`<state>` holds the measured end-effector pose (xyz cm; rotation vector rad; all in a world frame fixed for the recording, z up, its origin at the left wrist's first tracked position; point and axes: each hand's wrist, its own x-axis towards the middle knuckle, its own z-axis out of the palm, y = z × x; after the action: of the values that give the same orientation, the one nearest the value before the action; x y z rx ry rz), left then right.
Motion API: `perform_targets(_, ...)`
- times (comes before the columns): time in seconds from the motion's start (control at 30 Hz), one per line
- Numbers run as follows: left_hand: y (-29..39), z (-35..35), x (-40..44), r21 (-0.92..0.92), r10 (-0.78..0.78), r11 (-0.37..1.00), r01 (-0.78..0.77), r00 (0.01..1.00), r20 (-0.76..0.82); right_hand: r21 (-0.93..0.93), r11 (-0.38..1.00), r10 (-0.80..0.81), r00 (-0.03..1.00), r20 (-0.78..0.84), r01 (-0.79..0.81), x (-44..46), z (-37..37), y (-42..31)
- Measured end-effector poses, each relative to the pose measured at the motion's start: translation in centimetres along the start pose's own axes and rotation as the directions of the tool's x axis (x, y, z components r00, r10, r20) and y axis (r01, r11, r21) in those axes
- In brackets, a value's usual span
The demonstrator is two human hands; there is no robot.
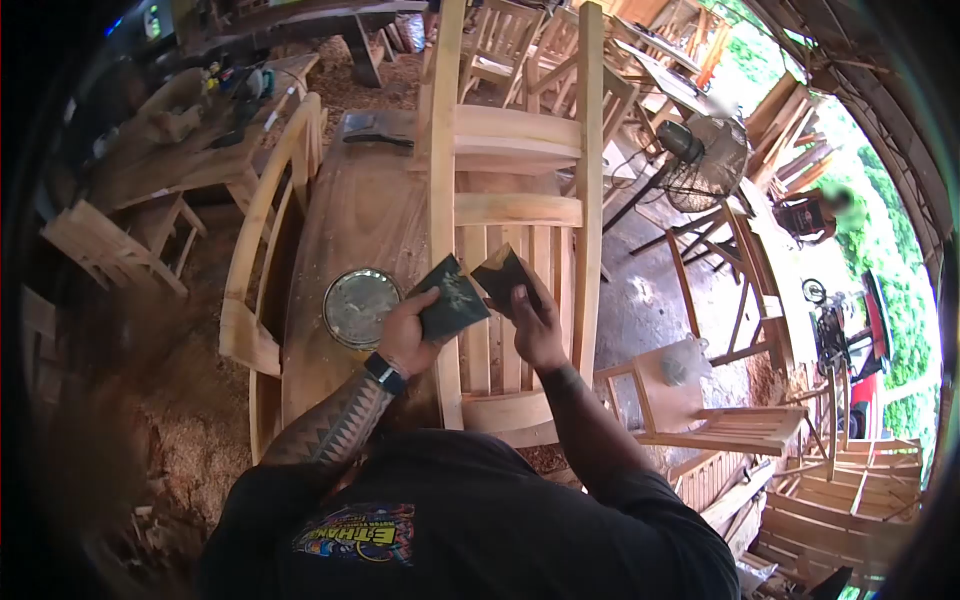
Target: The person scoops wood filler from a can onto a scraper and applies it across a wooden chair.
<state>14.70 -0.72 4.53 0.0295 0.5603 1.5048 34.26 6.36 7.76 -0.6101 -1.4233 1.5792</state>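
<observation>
My left hand (408, 335), with a watch on its wrist, grips a dark green piece of sandpaper (455, 308) with pale dust marks. A folded dark brown piece of sandpaper (505, 270) with a yellowish corner is pinched in my right hand (540, 335), thumb on top. The two pieces are close together, their edges nearly meeting. Both hands are above a wooden chair frame (443, 190) with slats, which lies on a wooden workbench (335, 215). Left of my left hand, a round metal lid or tin (361, 308) rests on the bench.
A curved wooden chair part (262, 215) stands along the bench's left side. Farther left is a table (190, 150) with tools. To the right are a fan (705, 165), a small chair (720, 425) with a plastic bag (685, 362), and a person (803, 215) in the background.
</observation>
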Motion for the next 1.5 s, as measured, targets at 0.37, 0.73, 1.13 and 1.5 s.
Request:
perform_targets(0.37, -4.2, 5.2, -3.1, 0.333, 0.277, 0.901, -0.280, 0.959, 0.055, -0.532, 0.800, -0.174, 0.956, 0.235, 0.277, -2.1, -1.0, -2.4)
perform_targets(0.73, -4.4, 5.4, -3.8, 0.630, 0.447, 0.613, -0.477, 0.867, 0.221, -0.728, 0.554, -0.051, 0.889, 0.455, 0.404, -1.9, -5.8, -7.4)
perform_targets(1.13, -1.8, 5.3, -2.1, 0.890, 0.569, 0.242, -0.387, 0.800, 0.193, -0.509, 0.322, -0.034, 0.547, 0.837, 0.798, 4.3, -6.8, -7.8)
perform_targets(1.5, 5.5, -11.4, 3.3, 0.846, 0.787, 0.358, -0.395, 0.615, -0.045, -0.275, -0.220, 0.270, 0.330, 0.904, 0.936, 24.6, -3.6, -4.7)
